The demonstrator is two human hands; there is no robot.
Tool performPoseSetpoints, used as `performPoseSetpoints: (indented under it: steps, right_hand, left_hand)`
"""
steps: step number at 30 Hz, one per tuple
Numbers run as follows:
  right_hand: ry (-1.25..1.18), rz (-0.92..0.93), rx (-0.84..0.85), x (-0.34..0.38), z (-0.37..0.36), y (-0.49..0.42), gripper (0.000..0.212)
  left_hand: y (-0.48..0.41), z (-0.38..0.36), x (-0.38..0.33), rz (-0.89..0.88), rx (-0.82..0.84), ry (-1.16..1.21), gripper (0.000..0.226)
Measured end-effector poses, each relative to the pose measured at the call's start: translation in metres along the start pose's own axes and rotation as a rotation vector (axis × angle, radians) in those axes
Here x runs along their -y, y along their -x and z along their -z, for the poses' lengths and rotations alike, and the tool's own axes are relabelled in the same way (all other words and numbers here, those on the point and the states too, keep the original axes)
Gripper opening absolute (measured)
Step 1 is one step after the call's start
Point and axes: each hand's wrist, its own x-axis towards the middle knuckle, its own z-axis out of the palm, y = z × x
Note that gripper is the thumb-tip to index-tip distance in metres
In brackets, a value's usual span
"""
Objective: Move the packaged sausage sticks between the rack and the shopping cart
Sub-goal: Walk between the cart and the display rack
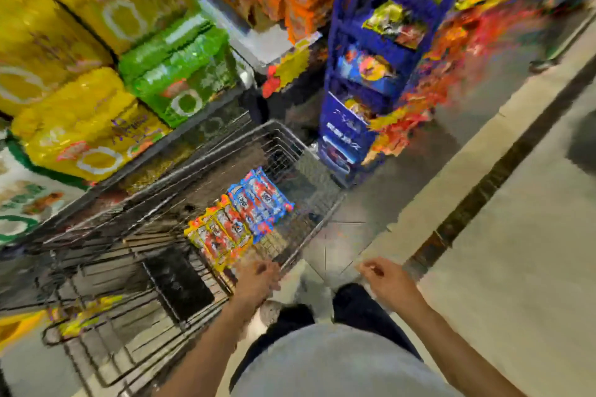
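A yellow-and-red plastic sausage-stick pack (219, 235) and a blue-and-red pack (261, 200) already lie in the wire shopping cart (290, 145) just beyond the curled fingers (265, 267) of the left hand (258, 280), grip unclear, while the right hand (383, 277) hangs loose and empty, more packs likely waiting on the blue rack (346, 132).

rack (380, 51): motion-smeared | sausage sticks (238, 216): print unreadable | hands (259, 279) (385, 277): grip blurred

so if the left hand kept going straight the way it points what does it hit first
Probably the yellow sausage-stick pack in the shopping cart, right ahead of the left hand; the blue pack lies beyond it. Blur leaves depth unsure.
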Motion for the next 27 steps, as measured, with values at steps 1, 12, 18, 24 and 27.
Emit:
performPoseSetpoints:
  steps: [1, 12, 18, 24, 27]
  right_hand:
    - [-0.033, -0.023, -0.027, -0.022, 0.01, 0.005, 0.033]
    - [-0.294, -0.316, -0.138, -0.208, 0.098, 0.048, 0.021]
    - [-0.409, -0.377, -0.215, -0.256, 0.149, 0.036, 0.024]
    - [-0.566, -0.408, -0.29, -0.273, 0.223, -0.006, 0.03]
    - [-0.556, -0.365, -0.302, -0.276, 0.266, -0.035, 0.031]
  left_hand:
    - [-0.001, -0.019, -0.007, -0.009, 0.023, -0.059, 0.023]
    - [0.003, -0.231, -0.119, -0.17, 0.339, -0.725, 0.023]
    - [-0.001, -0.318, -0.163, -0.18, 0.392, -0.841, 0.023]
    - [-0.035, -0.371, -0.204, -0.171, 0.365, -0.831, 0.02]
    - [-0.062, -0.401, -0.227, -0.139, 0.333, -0.782, 0.021]
